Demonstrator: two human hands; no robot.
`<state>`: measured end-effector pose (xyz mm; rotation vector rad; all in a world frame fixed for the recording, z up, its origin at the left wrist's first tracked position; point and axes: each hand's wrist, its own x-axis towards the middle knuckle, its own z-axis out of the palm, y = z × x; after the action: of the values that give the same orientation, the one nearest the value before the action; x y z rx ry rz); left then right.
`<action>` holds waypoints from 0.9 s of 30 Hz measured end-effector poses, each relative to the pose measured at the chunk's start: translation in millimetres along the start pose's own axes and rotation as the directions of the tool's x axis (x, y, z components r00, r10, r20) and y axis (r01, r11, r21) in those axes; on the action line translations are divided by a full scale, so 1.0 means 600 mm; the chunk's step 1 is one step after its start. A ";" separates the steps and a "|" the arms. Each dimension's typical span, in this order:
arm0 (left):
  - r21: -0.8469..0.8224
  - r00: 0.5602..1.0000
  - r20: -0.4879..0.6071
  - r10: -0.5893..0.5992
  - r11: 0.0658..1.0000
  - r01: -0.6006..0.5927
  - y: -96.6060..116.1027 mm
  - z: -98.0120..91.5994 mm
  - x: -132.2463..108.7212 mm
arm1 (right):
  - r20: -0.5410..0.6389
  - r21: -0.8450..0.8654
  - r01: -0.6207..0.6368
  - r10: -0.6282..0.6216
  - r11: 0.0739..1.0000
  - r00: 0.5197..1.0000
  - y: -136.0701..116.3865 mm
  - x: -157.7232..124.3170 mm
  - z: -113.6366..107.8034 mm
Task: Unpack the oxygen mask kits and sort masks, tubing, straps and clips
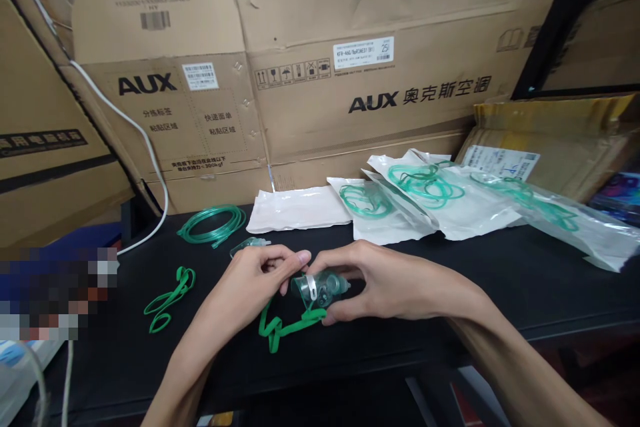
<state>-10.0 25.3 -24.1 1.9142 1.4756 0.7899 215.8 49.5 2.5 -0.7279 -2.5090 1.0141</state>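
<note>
Head view, work in hand. Clear mask (320, 288) held low over the near part of the black table (525, 280), between both hands. Right hand (395, 283) closed around the mask body from the right, thumb on top, fingers beneath. Left hand (250, 280) with thumb and forefinger pinched together at the mask's left rim; whether on rim alone or on the strap end as well, cannot tell. Green strap (280, 328) joined to the mask at its near side, the rest trailing slack onto the table below the hands. Judged part done: one strap end apparently fixed, other end loose. No tubing seen on the mask.

Head view, surroundings. Second green strap (167, 300) lying looped, well left of the hands. Coil of green tubing (213, 223) unpacked, beyond the left hand. Small clear part (247, 245) just behind the left hand, half hidden. Flat white pouch (297, 208) further back. Sealed packets (430, 187) with green tubing inside, overlapping along the right rear. Cardboard boxes (350, 80) standing behind as a wall; white cable (145, 147) hanging across them. Nothing between the hands and the loose parts; trailing strap the only thing likely to snag.
</note>
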 end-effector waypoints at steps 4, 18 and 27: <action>-0.058 1.000 -0.011 0.003 0.998 -0.004 0.001 0.006 0.003 | 0.013 -0.054 -0.010 0.011 0.998 1.000 -0.001 -0.001 0.005; -0.267 0.975 -0.218 0.046 0.958 -0.105 0.009 0.008 0.003 | -0.033 -0.043 0.009 -0.010 0.999 0.999 0.006 -0.004 0.003; -0.408 0.973 -0.229 0.020 0.906 -0.115 0.010 0.011 0.005 | -0.230 0.068 0.092 -0.074 0.993 0.970 0.014 -0.003 -0.013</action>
<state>-0.3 26.5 -23.6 1.5943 1.2369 1.2740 224.1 57.8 1.6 -0.6684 -2.2709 0.9375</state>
